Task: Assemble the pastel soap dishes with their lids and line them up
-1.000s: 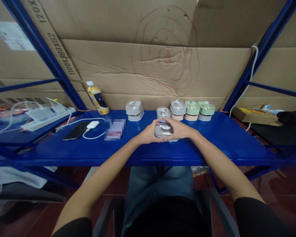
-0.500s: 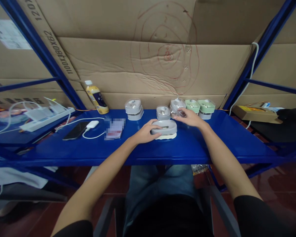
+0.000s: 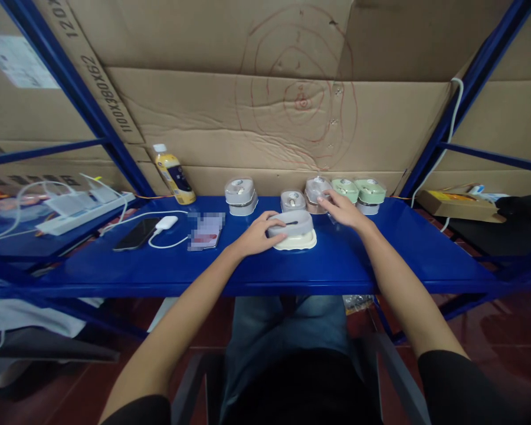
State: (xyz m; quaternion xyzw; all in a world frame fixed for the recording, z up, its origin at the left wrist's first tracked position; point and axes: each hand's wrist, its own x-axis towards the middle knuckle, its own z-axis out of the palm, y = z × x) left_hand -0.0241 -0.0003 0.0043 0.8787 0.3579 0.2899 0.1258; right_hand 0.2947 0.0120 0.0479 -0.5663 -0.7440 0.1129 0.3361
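Grey box [image 3: 302, 225] in left hand [image 3: 261, 234], cardboard [image 3: 104, 91] printed "1100X380X62"

Left grip [image 3: 257, 235] on grey container [image 3: 301, 228]

Both hands [image 3: 257, 235] [image 3: 344, 211] forward, seemingly half-curled

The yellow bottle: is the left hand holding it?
No, the left hand holds a grey container, apart from the yellow bottle.
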